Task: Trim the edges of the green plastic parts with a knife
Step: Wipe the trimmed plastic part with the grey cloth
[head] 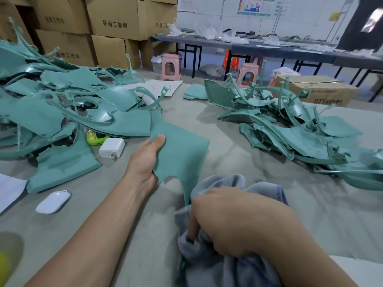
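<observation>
A: Hands, count 2. State of each?

B: Left hand (148, 160) grips 1 green plastic part (180, 150) at its left edge, thumb on top, fingers hidden beneath. The part is held just above the grey table cover (310, 204), between the 2 heaps. Right hand (232, 222) is curled into a fist around 1 blue-grey cloth (223, 264); its fingertips are buried in the folds.

A: Knife?

B: Cannot make one out; whatever the right fist may hold inside the cloth is covered.

A: Green parts, loose stock?

B: 2 heaps. Left heap (62, 104): flat panels and curved strips, overlapped, individual count not possible, cut off at the left edge. Right heap (290, 129): same mix, runs off the right edge. Also 1 small flat stack (195, 92) lying apart, behind the held part.

A: Small items on the cover?

B: 1 white charger (112, 148), prongs showing. 1 bright green gadget (95, 138), half under the left heap, kind unclear. 1 white oval case (52, 201) with a loop. 1 sheet of white card (153, 87) with red marks, unreadable. 1 paper corner (9, 191), cut off at left.

A: Background?

B: 2 pink stools (171, 66). 1 opened carton (315, 90) at right. Stacked cartons (99, 27) at rear left, at least 5, print blurred. Long dark tables (269, 49) bearing white bags, contents too small to tell.
</observation>
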Demonstrator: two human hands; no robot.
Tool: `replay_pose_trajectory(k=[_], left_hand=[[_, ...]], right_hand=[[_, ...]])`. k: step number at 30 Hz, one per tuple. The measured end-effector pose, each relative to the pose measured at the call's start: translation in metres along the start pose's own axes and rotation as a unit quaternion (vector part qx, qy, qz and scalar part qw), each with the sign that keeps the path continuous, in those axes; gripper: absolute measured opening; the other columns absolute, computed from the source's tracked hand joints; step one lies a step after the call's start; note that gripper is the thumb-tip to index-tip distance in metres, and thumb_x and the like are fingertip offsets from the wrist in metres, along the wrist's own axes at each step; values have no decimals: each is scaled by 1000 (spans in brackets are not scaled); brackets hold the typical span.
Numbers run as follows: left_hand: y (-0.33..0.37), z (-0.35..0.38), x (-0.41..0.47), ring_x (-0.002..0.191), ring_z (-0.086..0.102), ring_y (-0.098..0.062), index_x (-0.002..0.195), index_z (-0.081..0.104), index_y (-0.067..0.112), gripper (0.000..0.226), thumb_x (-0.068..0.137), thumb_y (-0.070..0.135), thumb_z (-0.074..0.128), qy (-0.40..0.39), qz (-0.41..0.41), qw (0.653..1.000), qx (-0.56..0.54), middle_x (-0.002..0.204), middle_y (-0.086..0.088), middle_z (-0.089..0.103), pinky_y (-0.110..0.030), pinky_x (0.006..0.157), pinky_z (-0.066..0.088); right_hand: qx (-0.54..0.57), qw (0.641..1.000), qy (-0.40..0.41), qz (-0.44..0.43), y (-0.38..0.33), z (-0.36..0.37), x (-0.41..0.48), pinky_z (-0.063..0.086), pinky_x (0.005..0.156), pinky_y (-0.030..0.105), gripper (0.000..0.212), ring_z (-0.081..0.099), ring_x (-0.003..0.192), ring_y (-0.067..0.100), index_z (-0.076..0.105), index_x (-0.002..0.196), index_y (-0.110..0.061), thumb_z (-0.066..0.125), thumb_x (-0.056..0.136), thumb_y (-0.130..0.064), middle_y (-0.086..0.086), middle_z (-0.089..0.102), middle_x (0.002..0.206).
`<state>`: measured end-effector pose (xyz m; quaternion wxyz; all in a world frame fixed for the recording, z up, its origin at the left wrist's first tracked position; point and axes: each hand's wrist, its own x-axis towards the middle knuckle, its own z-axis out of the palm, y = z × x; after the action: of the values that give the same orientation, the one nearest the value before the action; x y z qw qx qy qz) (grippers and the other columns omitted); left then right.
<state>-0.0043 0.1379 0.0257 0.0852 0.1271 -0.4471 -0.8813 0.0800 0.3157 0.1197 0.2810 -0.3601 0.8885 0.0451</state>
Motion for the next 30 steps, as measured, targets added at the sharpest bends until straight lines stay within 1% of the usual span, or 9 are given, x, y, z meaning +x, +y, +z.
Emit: replay_pose_trajectory(k=[5, 8, 13, 16, 18, 20, 23, 26, 30], left_hand=[[11, -5, 4, 86, 77, -24, 100, 75, 11, 21, 101, 23, 57, 24, 2, 999, -38, 102, -9, 78, -36, 62, 61], [11, -10, 7, 79, 77, -24, 75, 83, 13, 37, 99, 30, 61, 59, -50, 994, -74, 94, -7, 79, -38, 61, 62], [-3, 4, 2, 72, 77, -25, 73, 82, 9, 34, 95, 29, 65, 42, -144, 986, -70, 89, -11, 79, -35, 53, 60], [-19, 13, -1, 91, 75, -26, 109, 75, 10, 42, 85, 44, 72, 66, -40, 984, 160, 107, -9, 77, -36, 67, 61], [-20, 10, -1, 118, 62, -16, 140, 53, 27, 75, 75, 53, 77, 124, 151, 890, 412, 136, 4, 63, -37, 97, 52], [-15, 11, -5, 120, 56, -11, 144, 41, 41, 79, 74, 52, 78, 99, 255, 832, 482, 142, 10, 54, -35, 104, 46], [-22, 30, -14, 103, 68, -11, 117, 71, 30, 36, 84, 43, 68, -64, 180, 907, 376, 113, 12, 73, -36, 98, 53], [-26, 40, -23, 98, 66, -17, 95, 75, 5, 37, 100, 30, 48, -170, -39, 982, 73, 104, -10, 71, -21, 89, 54], [-21, 27, -31, 112, 69, -31, 116, 76, 8, 61, 78, 53, 64, -211, -162, 958, -113, 125, -20, 69, -41, 93, 58]], right_hand=[[24, 999, -49, -2, 28, -15, -28, 57, 77, 36, 57, 60, 90, 15, 62, 118, -52, 63, 72, -20, -3, 70, 102], [139, 976, 146, 80, 66, -27, -30, 58, 79, 27, 54, 68, 85, 6, 72, 94, -55, 70, 66, -10, -12, 76, 89], [266, 826, 474, 151, 89, -8, 14, 54, 88, 33, 48, 66, 97, 15, 70, 112, -48, 64, 81, -12, -15, 73, 99], [506, 726, 459, 81, 76, 7, 42, 57, 88, 40, 37, 70, 95, 21, 75, 106, -25, 64, 83, 2, 3, 75, 101], [648, 630, 426, 40, 76, 11, 47, 60, 78, 38, 37, 73, 86, 23, 77, 98, -20, 59, 85, 9, 12, 78, 95], [725, 567, 390, 4, 80, 13, 47, 60, 83, 39, 38, 74, 89, 25, 76, 106, -19, 58, 88, 9, 16, 78, 101], [762, 519, 383, -59, 82, 17, 52, 60, 86, 41, 38, 74, 94, 27, 75, 113, -24, 58, 93, 4, 16, 76, 109], [686, 563, 445, -124, 79, 15, 53, 59, 87, 33, 44, 72, 105, 19, 75, 114, -39, 66, 87, -5, 1, 75, 118], [397, 778, 483, -61, 76, 9, 54, 49, 104, 33, 52, 59, 118, 5, 64, 127, -50, 72, 87, -18, -17, 63, 126]])
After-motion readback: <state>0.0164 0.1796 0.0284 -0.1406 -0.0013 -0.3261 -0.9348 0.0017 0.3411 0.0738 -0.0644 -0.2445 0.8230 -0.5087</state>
